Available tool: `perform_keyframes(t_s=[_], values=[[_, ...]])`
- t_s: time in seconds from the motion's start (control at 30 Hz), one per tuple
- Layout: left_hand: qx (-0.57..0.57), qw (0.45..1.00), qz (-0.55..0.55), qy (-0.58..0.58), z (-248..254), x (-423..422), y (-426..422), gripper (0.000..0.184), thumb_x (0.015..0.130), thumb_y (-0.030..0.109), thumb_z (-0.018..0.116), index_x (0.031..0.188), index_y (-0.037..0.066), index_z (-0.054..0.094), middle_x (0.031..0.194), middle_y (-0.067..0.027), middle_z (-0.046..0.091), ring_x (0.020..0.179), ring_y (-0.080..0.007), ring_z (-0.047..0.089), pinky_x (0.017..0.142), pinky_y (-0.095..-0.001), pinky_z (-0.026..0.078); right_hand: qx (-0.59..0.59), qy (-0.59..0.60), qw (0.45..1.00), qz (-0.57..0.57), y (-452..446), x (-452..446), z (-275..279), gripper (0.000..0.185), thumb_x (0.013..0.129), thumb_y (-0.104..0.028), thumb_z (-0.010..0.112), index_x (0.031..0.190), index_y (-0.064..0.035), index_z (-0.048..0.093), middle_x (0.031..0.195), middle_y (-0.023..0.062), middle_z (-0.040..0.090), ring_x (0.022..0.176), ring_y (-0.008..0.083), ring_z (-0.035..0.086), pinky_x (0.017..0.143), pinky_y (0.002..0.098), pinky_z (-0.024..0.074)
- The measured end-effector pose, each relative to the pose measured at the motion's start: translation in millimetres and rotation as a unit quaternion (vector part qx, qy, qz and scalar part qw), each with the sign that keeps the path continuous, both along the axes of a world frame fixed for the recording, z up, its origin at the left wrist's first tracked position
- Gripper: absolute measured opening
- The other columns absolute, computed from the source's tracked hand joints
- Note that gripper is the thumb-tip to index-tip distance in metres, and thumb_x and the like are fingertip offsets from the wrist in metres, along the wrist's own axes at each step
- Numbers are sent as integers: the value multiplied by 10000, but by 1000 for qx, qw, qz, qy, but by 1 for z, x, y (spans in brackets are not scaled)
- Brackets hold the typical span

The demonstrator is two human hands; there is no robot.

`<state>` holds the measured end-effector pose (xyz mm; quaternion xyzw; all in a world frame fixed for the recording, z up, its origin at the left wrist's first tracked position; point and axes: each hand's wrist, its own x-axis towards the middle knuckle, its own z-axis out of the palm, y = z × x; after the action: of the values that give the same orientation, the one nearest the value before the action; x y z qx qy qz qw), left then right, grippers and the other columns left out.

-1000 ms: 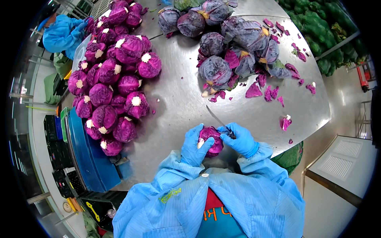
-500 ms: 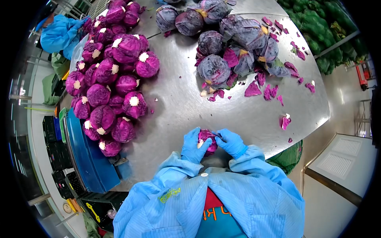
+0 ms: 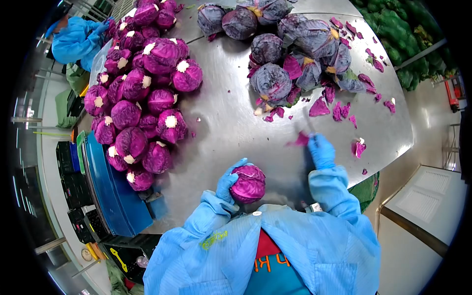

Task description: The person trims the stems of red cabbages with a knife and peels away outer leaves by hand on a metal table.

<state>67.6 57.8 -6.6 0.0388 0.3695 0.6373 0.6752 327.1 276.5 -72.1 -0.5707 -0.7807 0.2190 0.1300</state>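
The left hand (image 3: 226, 184) curls around one side of a purple cabbage (image 3: 249, 184), close before the blue jacket (image 3: 201, 260); the right hand (image 3: 322, 151) is beside a blurred leaf scrap (image 3: 298, 139), and I cannot tell whether it pinches it. With just one hand about it, the round cabbage could roll onto the steel table (image 3: 226, 132) if that hold slackened

light-blue pinstriped coat (image 3: 191, 263), long sleeves (image 3: 334, 189), 1 white button (image 3: 257, 213) at collar, yellow-green embroidery (image 3: 214, 240) on chest, patch pocket (image 3: 336, 279). red-and-teal shirt (image 3: 273, 281) underneath, orange lettering (image 3: 268, 263). blue gloves (image 3: 225, 188) on both hands (image 3: 322, 152).
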Motion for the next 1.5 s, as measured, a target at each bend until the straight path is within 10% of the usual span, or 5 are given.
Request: perform_keyframes(t_s=[0.53, 0.87, 1.2, 1.43, 1.5], values=[[105, 968, -127, 191, -9, -13, 43, 732, 858, 349, 680, 1430, 19, 367, 1447, -187, 401, 1324, -293, 415, 1116, -414, 314, -628, 414, 658, -28, -84, -61, 50, 339, 878, -401, 670, 1001, -86, 644, 748, -12, 578, 561, 79, 511, 474, 218, 405], [111, 875, -175, 437, -32, -16, 28, 1496, 389, 310, 974, 1518, 65, 24, 1500, -194, 260, 1376, -288, 307, 1136, -386, 251, -529, 392, 753, -24, -81, -58, 78, 311, 813, -194, 742, 1079, -59, 656, 842, -13, 636, 630, 50, 530, 517, 210, 426], [127, 732, -251, 620, 1, -1, 45, 1158, 495, 353, 904, 1422, 13, 298, 1359, -219, 392, 1244, -393, 406, 1086, -438, 330, -518, 455, 712, -135, -38, -38, 132, 196, 822, -105, 697, 987, -15, 638, 688, 41, 613, 466, 79, 493, 417, 216, 385], [92, 741, -236, 622, -1, 10, 54, 1149, 465, 388, 902, 1388, -10, 343, 1303, -228, 434, 1196, -380, 443, 1055, -436, 362, 37, 245, 968, -31, -5, -18, 93, 454, 762, -243, 794, 1132, -54, 613, 887, 43, 655, 717, 121, 606, 654, 259, 497], [62, 784, -230, 574, -8, 10, 52, 1157, 455, 402, 906, 1381, -18, 353, 1288, -227, 443, 1190, -371, 457, 1048, -433, 369, -156, 234, 959, 30, -42, -22, 91, 515, 736, -299, 818, 1147, -74, 603, 881, 42, 652, 789, 127, 605, 732, 274, 501]])
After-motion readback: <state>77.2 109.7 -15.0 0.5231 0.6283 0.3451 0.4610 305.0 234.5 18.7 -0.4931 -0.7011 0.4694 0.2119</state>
